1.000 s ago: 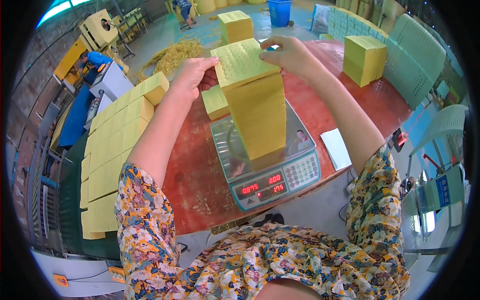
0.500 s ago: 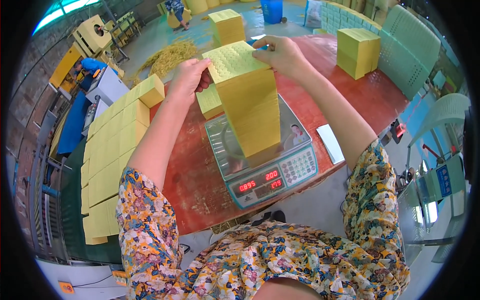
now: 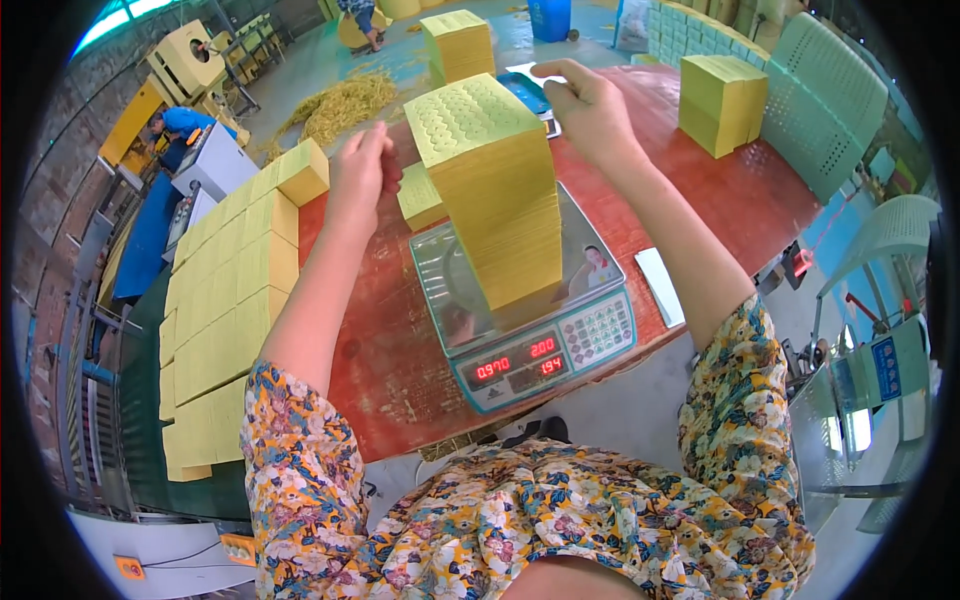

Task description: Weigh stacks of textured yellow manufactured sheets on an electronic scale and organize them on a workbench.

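Observation:
A tall stack of yellow paper sheets (image 3: pixel 500 210) with a scalloped pattern embossed on top stands upright on a digital scale (image 3: pixel 540 350), whose red figures are lit. My left hand (image 3: pixel 362 180) is just left of the stack's upper part, apart from it, with fingers loosely bent and nothing in them. On the other side, my right hand (image 3: pixel 592 112) hovers off the top right corner, index finger and thumb parted, likewise holding nothing. A short yellow paper stack (image 3: pixel 421 196) lies beside the scale, near my left hand.
The red table (image 3: pixel 400 380) also bears a yellow block (image 3: pixel 722 105) at right, a tall stack (image 3: pixel 458 48) at the far side, a blue-panned scale (image 3: pixel 527 92) and white paper (image 3: pixel 658 288). Yellow bundles (image 3: pixel 235 290) line the left. People work in the background.
Both hands have let go of the tall stack's top and moved outward, left hand to the left, right hand to the right. The scale's lit figures have changed.

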A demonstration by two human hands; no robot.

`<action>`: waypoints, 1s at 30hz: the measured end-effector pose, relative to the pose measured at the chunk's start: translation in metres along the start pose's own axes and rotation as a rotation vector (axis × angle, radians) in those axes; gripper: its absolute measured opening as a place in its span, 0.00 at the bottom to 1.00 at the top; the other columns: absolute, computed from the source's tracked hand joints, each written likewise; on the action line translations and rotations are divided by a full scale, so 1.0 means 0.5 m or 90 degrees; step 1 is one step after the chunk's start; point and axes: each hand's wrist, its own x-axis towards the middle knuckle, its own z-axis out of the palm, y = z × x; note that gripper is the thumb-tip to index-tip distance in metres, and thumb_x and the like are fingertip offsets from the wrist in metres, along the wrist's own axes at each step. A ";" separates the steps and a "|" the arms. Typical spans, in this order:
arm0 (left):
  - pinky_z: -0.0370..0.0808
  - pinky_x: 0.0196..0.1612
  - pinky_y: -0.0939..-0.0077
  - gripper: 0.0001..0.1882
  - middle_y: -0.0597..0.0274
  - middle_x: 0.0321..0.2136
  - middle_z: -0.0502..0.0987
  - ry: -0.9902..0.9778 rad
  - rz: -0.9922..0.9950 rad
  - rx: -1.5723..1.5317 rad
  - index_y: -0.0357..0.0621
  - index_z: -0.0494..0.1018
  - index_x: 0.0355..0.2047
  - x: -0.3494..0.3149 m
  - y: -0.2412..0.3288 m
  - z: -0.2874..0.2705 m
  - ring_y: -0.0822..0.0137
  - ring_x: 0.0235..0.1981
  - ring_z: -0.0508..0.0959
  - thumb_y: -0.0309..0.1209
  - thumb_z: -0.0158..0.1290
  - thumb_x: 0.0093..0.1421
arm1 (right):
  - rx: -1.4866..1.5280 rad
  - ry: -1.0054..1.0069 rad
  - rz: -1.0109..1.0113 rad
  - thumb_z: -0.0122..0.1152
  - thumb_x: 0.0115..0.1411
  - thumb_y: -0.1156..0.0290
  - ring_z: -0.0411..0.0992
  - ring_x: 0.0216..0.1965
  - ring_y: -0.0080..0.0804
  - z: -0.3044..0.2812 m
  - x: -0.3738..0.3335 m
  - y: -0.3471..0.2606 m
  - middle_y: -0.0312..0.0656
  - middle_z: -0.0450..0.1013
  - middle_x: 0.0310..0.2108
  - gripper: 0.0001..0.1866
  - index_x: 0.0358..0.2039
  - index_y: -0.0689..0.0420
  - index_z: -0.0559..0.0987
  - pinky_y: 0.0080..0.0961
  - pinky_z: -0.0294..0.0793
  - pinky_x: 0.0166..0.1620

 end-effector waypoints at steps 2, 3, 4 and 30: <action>0.62 0.17 0.79 0.16 0.66 0.15 0.69 0.007 -0.010 -0.057 0.47 0.69 0.25 -0.038 -0.007 -0.033 0.73 0.15 0.68 0.43 0.46 0.67 | 0.047 -0.004 0.087 0.54 0.61 0.71 0.68 0.22 0.23 -0.037 -0.024 -0.030 0.38 0.70 0.19 0.13 0.45 0.55 0.80 0.25 0.70 0.28; 0.62 0.17 0.79 0.16 0.66 0.15 0.69 0.017 -0.017 -0.111 0.48 0.69 0.26 -0.062 -0.015 -0.053 0.74 0.15 0.68 0.43 0.46 0.67 | 0.047 -0.012 0.090 0.54 0.61 0.71 0.68 0.22 0.23 -0.047 -0.041 -0.038 0.38 0.70 0.19 0.13 0.45 0.55 0.80 0.25 0.70 0.28; 0.62 0.17 0.79 0.16 0.66 0.15 0.69 0.016 -0.030 -0.116 0.48 0.69 0.26 -0.087 -0.035 -0.067 0.74 0.15 0.68 0.43 0.46 0.67 | 0.123 -0.009 0.113 0.52 0.62 0.73 0.64 0.20 0.19 -0.059 -0.064 -0.037 0.35 0.67 0.18 0.13 0.46 0.56 0.79 0.21 0.66 0.26; 0.67 0.29 0.76 0.17 0.61 0.24 0.72 0.100 -0.163 -0.220 0.39 0.71 0.34 -0.296 -0.136 -0.167 0.71 0.26 0.71 0.43 0.46 0.68 | 0.443 -0.108 0.273 0.51 0.65 0.75 0.60 0.16 0.15 -0.040 -0.231 0.005 0.29 0.65 0.17 0.12 0.47 0.61 0.77 0.14 0.58 0.20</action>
